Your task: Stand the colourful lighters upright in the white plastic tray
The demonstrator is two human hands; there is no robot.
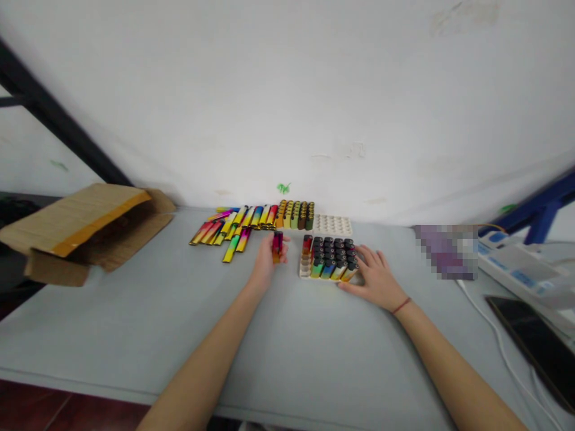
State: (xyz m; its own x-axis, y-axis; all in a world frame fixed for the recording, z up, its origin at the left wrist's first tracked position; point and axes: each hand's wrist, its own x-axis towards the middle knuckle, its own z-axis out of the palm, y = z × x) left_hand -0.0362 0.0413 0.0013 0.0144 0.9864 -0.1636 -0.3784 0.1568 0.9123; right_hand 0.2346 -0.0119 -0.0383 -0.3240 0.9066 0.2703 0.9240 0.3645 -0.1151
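While our left hand (265,260) grips one red lighter (277,246), just off the left edge of the front tray (305,268), our right hand (380,280) lies open, fingers spread along that tray's right edge and thumb by its near right corner. We judge the front tray mostly done: upright lighters with black tops (329,254) pack it, and only its left row shows bare pockets, running from the near left corner up to a lone lighter (307,244) at the far left corner. Near the back edge of the bench (291,341), a second block of lighters (294,215) stands beside a white tray (333,224) of bare pockets; we cannot tell whether the two share one tray. By our reckoning, those gaps are what is left, with loose lighters (232,246) heaped to their left. Toward the bench's left edge sits a cardboard box (96,209).
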